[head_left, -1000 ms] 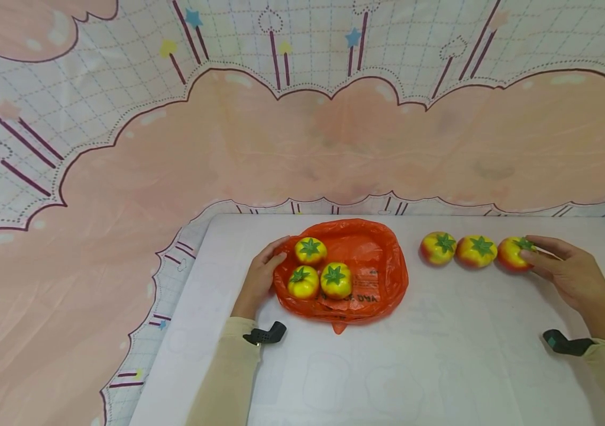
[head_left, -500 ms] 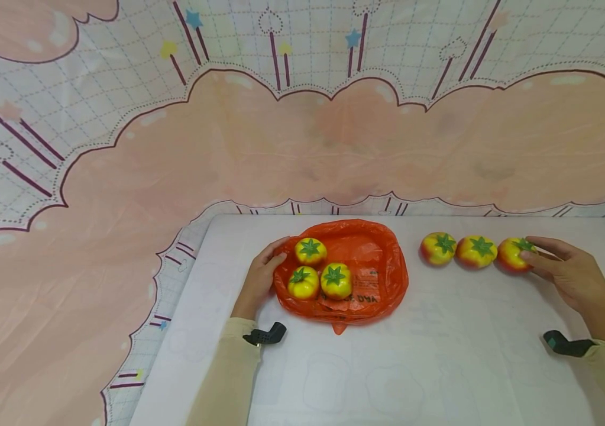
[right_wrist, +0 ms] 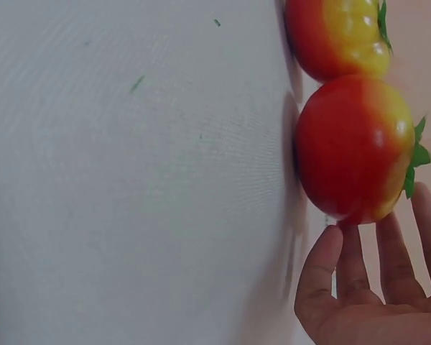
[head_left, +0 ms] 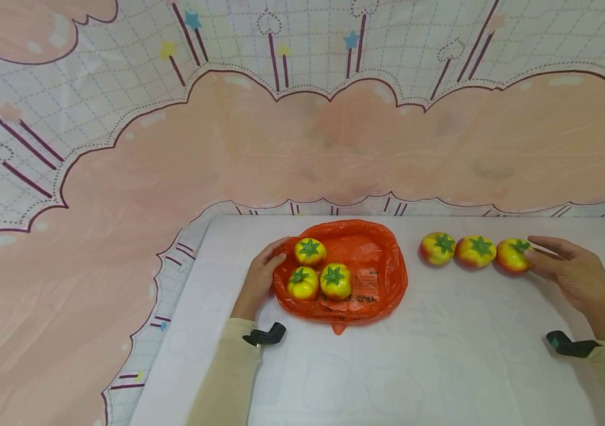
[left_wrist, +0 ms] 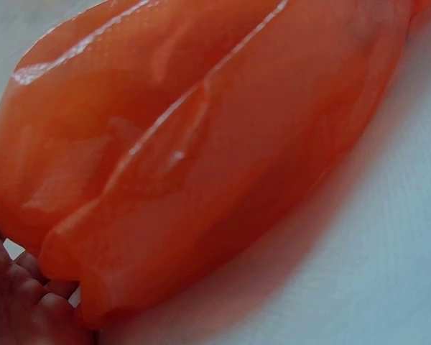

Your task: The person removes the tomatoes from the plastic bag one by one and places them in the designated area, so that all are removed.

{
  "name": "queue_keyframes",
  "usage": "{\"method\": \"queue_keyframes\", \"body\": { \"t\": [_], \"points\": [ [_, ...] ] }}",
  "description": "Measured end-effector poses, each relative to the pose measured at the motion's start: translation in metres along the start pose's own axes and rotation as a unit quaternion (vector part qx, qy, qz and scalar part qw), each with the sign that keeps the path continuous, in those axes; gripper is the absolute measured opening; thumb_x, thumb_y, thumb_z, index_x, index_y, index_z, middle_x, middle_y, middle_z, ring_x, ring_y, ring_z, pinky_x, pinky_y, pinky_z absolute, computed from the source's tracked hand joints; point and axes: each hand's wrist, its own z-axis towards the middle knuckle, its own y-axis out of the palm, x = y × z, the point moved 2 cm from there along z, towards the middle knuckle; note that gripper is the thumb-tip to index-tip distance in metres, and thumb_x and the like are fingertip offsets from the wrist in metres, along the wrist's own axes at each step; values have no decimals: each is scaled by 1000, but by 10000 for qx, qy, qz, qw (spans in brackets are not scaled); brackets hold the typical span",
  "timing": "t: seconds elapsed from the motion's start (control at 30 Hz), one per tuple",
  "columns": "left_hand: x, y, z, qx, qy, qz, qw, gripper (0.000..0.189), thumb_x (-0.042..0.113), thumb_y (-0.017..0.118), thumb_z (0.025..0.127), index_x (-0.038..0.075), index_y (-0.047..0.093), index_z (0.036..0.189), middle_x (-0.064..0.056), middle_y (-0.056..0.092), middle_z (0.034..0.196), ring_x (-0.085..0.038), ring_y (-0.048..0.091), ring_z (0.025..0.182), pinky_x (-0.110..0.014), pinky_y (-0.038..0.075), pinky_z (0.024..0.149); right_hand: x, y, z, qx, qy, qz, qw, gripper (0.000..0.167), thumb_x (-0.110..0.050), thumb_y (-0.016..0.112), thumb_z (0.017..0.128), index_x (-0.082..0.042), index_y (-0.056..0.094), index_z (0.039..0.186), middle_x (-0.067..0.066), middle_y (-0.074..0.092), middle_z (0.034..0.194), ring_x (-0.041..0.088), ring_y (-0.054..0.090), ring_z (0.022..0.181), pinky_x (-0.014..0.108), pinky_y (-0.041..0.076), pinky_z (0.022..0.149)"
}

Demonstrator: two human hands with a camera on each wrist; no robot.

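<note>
A red plastic bag [head_left: 379, 260] lies with its mouth spread wide and printing showing inside. Three yellow-red toy tomatoes sit in its left part, among them the nearer right tomato [head_left: 336, 281]. My left hand [head_left: 259, 275] grips the bag's left rim; its curled fingers [left_wrist: 32, 295] show in the left wrist view. To the right stands a row of three tomatoes: a left one [head_left: 437, 248], a middle one [head_left: 475, 252] and a right one [head_left: 513, 256]. My right hand [head_left: 573, 269] is beside the right tomato, fingers extended and loose, thumb tip close to its side.
All of this is on a white-covered table [head_left: 387, 378]. Behind it hangs a pink and white patterned cloth [head_left: 334, 148]. Dark devices, a left one [head_left: 265, 335] and a right one [head_left: 570, 344], are worn on the wrists.
My right hand has shifted slightly right, its fingers a little farther off the right tomato. The left hand, bag and tomatoes look unmoved.
</note>
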Motion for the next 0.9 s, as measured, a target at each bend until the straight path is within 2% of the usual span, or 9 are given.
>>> {"method": "queue_keyframes", "body": {
  "t": [0.1,0.23,0.4,0.47,0.63,0.7,0.77,0.8,0.9],
  "points": [
    [-1,0,0,24,-37,25,10000,39,23,53,105,30,59,143,6,51,152,-17,44,145,-40,41,118,-3,-1,-1,20,19,-233,9997,74,-32,75,92,-15,42,156,-26,47,121,-4,46,104,5,53,72],
    [-2,-1,1,24,-83,51,9999,39,23,53,105,30,59,143,6,51,153,-19,44,146,-41,41,118,-8,-1,-2,30,39,-717,9974,74,-36,71,95,-19,38,159,-19,45,137,-4,44,110,3,52,73],
    [-2,-1,1,18,-141,28,9999,39,24,54,104,30,59,143,6,50,153,-19,43,146,-41,41,118,-12,-1,-2,115,-95,-1234,9922,72,-39,67,97,-20,38,159,-12,42,148,-7,44,107,1,50,73],
    [-2,-1,1,21,-156,16,9999,39,24,54,104,31,59,143,6,50,153,-19,43,147,-40,41,117,-14,-1,-1,163,-206,-1360,9904,70,-39,67,97,-19,39,158,-16,45,143,-9,44,104,0,49,72],
    [-2,0,1,40,-211,4,9998,39,23,54,104,32,59,142,7,50,153,-20,43,147,-40,43,116,-22,-2,-3,302,-299,-1688,9847,69,-42,65,98,-19,41,157,-18,49,141,-15,46,97,-1,48,70],
    [-2,0,1,40,-226,11,9997,39,24,53,104,33,60,141,7,50,153,-21,43,147,-41,43,116,-26,-4,-4,372,-247,-1884,9811,70,-47,63,97,-21,40,158,-12,48,147,-16,46,95,-1,48,70],
    [-2,0,0,38,-237,29,9997,39,24,53,104,33,60,141,7,50,154,-22,44,147,-42,44,115,-30,-5,-4,456,-194,-2126,9759,71,-53,61,96,-25,40,158,-13,50,144,-15,46,97,1,49,73],
    [-2,0,0,42,-238,37,9997,39,24,53,104,34,60,141,7,50,154,-22,44,147,-42,44,115,-32,-5,-4,487,-164,-2269,9726,72,-56,60,96,-27,40,158,-11,49,148,-11,47,101,3,51,76],
    [-2,0,1,40,-226,40,9997,39,25,53,104,33,59,141,6,51,153,-23,44,146,-42,44,115,-36,-5,-4,566,-125,-2524,9659,72,-61,57,95,-32,38,158,-6,49,151,2,50,114,12,51,93]
  ]
}}
